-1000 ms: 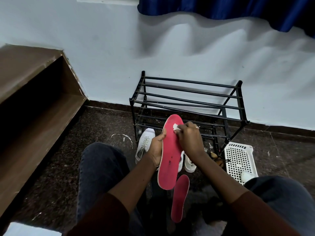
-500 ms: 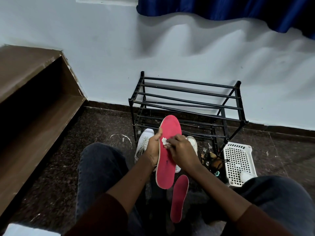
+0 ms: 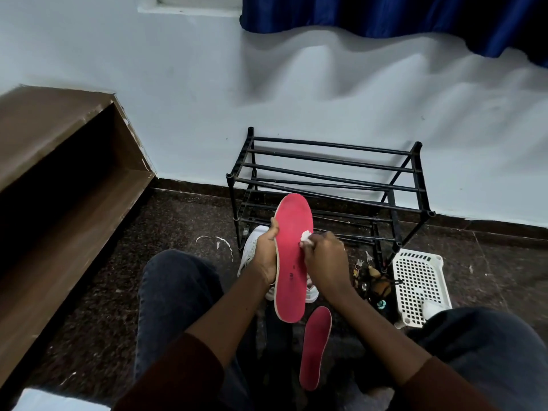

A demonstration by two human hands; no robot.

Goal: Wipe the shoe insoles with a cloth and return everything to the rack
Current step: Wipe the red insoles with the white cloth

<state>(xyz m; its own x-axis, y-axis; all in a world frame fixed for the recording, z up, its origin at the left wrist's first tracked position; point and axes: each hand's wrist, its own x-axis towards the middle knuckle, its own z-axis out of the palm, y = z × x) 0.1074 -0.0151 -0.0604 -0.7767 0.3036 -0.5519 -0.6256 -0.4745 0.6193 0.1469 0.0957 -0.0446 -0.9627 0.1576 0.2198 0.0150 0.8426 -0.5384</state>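
Only unreadable print on insole in L hand.

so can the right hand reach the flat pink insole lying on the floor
Probably yes: the flat pink insole lies uncovered near the right hand, though that hand pinches a crumpled white cloth.

- Ahead of you stands a pale wall, crossed by soft wavy shadows.
- A dark blue curtain hangs along its top right.
- Below you lies a dark speckled stone floor.
- A brown wooden shelf unit stands on your left.
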